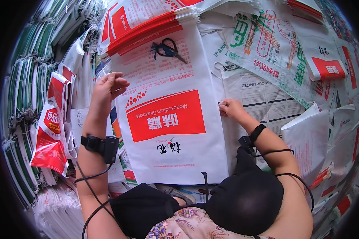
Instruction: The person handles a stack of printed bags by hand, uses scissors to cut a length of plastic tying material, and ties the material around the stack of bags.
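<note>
A flat white woven sack (171, 159) with a red printed panel lies in front of me, its print upside down to me. On its far part rest dark-handled scissors (168, 50) with some blue material around the handles. My left hand (112, 84) is at the sack's left edge, its fingers curled in with nothing visible in them. At the right edge, my right hand (230, 108) has its fingertips pinched together beside the sack. What they grip, if anything, is too small to make out.
Beyond the sack lies a stack of red-edged sacks (147, 34). Tall piles of folded green and white sacks (28, 87) stand at the left, near a folded red sack (51, 135). Loose printed sacks (267, 55) overlap at the right. Cables (89, 177) hang from both wrist-worn devices.
</note>
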A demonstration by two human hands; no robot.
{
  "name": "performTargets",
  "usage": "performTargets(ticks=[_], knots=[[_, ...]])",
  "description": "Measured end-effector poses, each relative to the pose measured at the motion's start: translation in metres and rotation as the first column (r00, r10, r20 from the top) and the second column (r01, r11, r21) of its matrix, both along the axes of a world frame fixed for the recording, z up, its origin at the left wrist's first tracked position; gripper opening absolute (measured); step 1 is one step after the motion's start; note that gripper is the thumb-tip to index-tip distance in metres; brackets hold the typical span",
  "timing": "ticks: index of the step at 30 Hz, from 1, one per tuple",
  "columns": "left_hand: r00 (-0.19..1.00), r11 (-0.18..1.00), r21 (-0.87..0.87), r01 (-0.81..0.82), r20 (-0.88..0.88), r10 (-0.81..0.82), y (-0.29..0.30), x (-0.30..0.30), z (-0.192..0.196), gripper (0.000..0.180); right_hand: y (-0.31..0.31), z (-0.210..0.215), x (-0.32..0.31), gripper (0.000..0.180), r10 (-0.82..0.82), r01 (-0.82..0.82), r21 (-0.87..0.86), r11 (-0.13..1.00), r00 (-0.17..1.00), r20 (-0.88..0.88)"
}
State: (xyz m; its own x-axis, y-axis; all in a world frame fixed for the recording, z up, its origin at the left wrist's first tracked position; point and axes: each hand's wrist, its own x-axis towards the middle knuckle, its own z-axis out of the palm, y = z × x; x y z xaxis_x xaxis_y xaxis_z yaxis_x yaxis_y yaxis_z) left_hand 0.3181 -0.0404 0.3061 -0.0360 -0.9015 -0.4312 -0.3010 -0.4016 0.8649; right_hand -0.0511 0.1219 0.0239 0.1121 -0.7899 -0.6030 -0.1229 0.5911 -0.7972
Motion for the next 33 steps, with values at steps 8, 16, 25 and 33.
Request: performTargets(ticks=[8,16,25,33], knots=[[0.996,0.997,0.07,0.026,-0.092,-0.019,0.026,-0.026,-0.024,0.031,0.001,0.015,-0.01,0.017,0.119,-0.344,-0.278,0.897,0.793,-0.598],[0.997,0.996,0.073,0.056,-0.049,-0.053,0.038,-0.044,-0.038,0.034,0.004,0.043,-0.035,0.018,0.162,-0.442,-0.242,0.864,0.699,-0.697],[0.968,0.976,-0.02,0.216,0.137,-0.211,0.041,-0.073,-0.023,0.034,0.003,0.048,-0.008,0.024,-0.174,-0.783,-0.489,0.385,0.459,-0.871],[0.769,0.833,-0.144,0.534,0.493,-0.407,0.023,-0.136,-0.014,0.019,-0.006,0.031,-0.009,0.01,0.157,-0.807,-0.329,0.491,0.453,-0.878]])
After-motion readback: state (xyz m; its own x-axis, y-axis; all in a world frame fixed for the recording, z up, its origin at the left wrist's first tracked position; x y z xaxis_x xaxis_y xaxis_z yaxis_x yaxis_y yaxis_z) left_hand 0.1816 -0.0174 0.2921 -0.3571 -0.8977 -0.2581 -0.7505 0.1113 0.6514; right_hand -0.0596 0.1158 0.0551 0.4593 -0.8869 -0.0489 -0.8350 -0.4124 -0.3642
